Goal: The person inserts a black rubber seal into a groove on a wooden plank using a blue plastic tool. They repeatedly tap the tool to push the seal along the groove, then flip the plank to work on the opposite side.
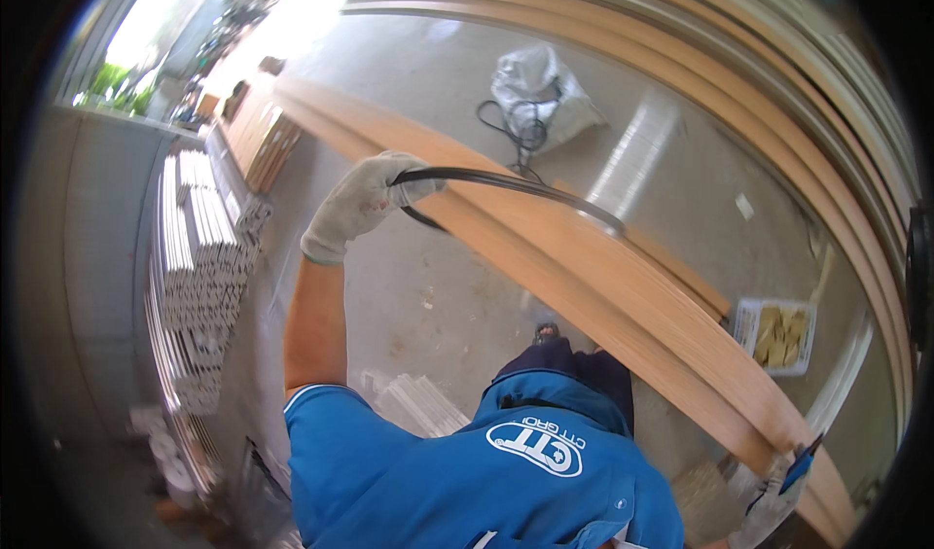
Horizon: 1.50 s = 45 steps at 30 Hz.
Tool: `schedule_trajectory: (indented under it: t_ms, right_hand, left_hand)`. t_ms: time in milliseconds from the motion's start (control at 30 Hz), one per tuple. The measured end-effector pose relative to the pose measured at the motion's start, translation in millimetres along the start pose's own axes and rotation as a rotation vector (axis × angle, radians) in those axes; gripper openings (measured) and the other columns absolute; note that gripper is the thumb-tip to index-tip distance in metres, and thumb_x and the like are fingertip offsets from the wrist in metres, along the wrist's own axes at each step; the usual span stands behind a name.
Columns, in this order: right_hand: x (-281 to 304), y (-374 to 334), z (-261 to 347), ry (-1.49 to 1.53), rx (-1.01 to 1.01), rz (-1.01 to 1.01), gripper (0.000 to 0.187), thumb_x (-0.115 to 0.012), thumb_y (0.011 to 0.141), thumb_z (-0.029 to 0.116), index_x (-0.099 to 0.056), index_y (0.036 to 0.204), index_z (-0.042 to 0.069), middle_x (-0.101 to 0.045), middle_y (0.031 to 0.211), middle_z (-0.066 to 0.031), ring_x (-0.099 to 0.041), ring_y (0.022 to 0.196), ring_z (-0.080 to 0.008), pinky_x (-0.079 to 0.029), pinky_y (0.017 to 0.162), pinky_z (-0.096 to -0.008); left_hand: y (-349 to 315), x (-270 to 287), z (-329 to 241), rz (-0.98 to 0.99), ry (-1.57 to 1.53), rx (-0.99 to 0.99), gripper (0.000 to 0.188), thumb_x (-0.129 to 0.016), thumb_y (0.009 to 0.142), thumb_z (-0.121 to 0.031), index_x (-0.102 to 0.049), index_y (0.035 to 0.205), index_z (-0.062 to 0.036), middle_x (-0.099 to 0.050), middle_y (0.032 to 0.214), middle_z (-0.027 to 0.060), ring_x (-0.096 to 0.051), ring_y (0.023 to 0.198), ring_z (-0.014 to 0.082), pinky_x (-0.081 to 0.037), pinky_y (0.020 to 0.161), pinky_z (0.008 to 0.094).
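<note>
My left hand point(360, 204), in a pale work glove, is closed around a black flexible strip point(506, 177). The strip bows out to the right above a long wood-coloured profile point(671, 320), and a short loop of it hangs below the fingers. Toward the lower right, my right hand point(772, 512) is gloved too and closed on a blue-handled tool point(800, 468) beside the near end of the profile. The tool's exact kind is unclear, and part of that hand is cut off by the picture's edge.
Beyond the profile lie a silvery sack point(545, 97) and a dark cord point(525, 136) on the floor. A white bin of yellowish blocks point(746, 340) stands at right. Stacked white profiles point(204, 257) line the left side; long wood-coloured lengths point(720, 72) curve along the far right.
</note>
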State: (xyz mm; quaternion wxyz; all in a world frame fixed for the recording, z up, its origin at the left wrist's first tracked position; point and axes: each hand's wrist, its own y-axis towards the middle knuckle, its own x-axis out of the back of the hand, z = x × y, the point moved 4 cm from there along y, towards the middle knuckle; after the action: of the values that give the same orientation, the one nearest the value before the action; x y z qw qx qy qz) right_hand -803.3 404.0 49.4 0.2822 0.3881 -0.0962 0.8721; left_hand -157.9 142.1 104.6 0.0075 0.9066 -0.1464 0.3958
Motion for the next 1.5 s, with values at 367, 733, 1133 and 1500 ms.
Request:
schedule_trajectory:
  t_ms: [367,733,1133,1500]
  right_hand:
    - [-101,33,99,0.157,0.281,0.156,0.038,-0.059,0.105,0.030,-0.057,0.128,-0.001,-0.062,0.094,-0.0029,-0.054,0.071,-0.0094,-0.045,0.063,-0.0242]
    - [-121,70,189,0.029,0.453,0.206,0.028,-0.066,0.101,0.022,-0.063,0.121,0.002,-0.065,0.094,-0.0019,-0.059,0.080,-0.0108,-0.050,0.069,-0.0264]
    - [-173,52,273,-0.212,0.426,0.052,0.033,-0.056,0.107,0.022,-0.059,0.131,0.001,-0.065,0.108,-0.0049,-0.061,0.092,-0.0120,-0.051,0.083,-0.0276]
    - [-240,-45,344,0.126,0.167,0.022,0.033,-0.059,0.104,0.023,-0.057,0.127,0.000,-0.055,0.081,-0.0004,-0.052,0.071,-0.0093,-0.045,0.065,-0.0245]
  left_hand:
    - [-142,86,188,-0.887,-0.345,0.458,0.023,-0.058,0.104,-0.019,-0.068,0.116,-0.0028,-0.071,0.091,0.0063,-0.062,0.058,0.0089,-0.051,0.050,0.0235]
    - [-138,145,286,-1.325,-0.644,0.581,0.066,-0.056,0.098,-0.059,-0.057,0.135,-0.0042,-0.060,0.103,0.0115,-0.066,0.093,0.0245,-0.059,0.082,0.0408]
    - [-54,322,515,-1.377,-0.458,0.433,0.074,-0.053,0.098,-0.065,-0.053,0.142,-0.0058,-0.057,0.135,0.0111,-0.057,0.118,0.0219,-0.048,0.101,0.0366]
    - [114,460,515,-1.192,-0.445,0.145,0.072,-0.057,0.098,-0.057,-0.053,0.142,0.0002,-0.057,0.142,0.0118,-0.052,0.131,0.0215,-0.037,0.113,0.0314]
